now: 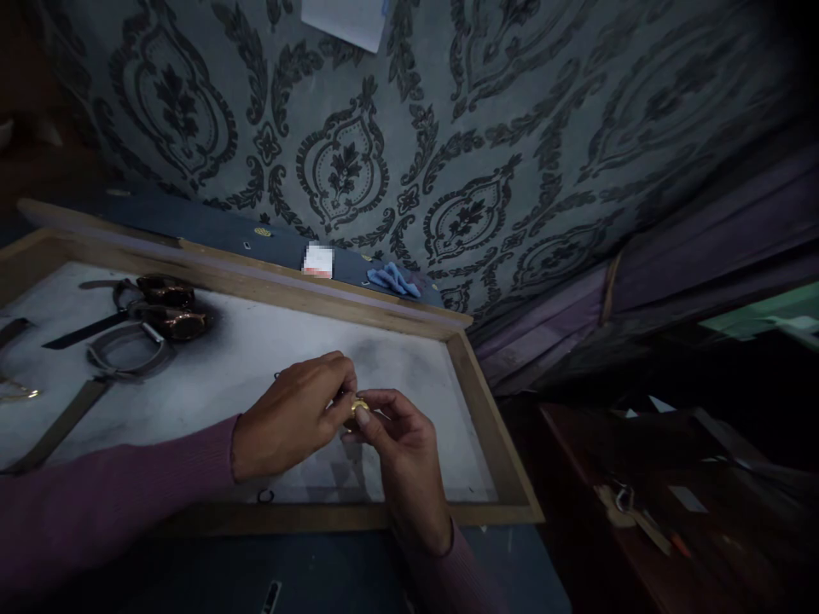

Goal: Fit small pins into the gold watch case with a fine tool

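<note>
A small, shiny gold round piece (359, 406), which looks like a watch part, sits between my two hands over the white-bottomed wooden tray (409, 328). My right hand (409, 448) pinches it between thumb and fingers from the right. From the left, my left hand (291, 418) has its thumb and fingertips closed on the same piece, knuckles up. Fingers cover much of it, so its exact kind is hidden. A small dark ring (265, 495) lies on the tray floor below my left wrist.
At the tray's left lie several watches with straps, among them a grey strap loop (131, 351) and dark gold-rimmed watches (182, 322). Behind the far rim are a blue cloth (393, 279) and a white packet (318, 260). A cluttered reddish table (640, 520) stands right.
</note>
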### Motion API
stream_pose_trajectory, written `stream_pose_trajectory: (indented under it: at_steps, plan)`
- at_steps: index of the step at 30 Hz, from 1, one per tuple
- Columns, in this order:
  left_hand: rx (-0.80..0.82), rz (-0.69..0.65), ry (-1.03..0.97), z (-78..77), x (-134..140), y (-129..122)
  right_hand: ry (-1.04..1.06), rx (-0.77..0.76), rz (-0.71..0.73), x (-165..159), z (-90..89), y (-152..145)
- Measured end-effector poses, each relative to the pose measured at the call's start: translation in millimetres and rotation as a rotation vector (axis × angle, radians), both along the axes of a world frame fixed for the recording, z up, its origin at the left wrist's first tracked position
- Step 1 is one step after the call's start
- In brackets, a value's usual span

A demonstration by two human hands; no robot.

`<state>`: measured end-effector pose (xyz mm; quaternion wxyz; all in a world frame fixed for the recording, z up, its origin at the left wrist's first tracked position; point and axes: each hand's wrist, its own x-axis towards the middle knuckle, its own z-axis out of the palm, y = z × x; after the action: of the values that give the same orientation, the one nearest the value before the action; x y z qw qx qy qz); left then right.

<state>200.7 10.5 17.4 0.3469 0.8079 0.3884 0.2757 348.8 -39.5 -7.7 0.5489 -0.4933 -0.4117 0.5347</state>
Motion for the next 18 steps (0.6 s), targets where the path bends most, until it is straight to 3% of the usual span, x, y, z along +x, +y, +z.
stream_pose_trajectory:
  at_steps: [18]
  plan:
    - [-0.109, 0.035, 0.005, 2.5, 3.0, 1.3, -0.044, 0.034, -0.037, 0.5, -2.1, -2.6]
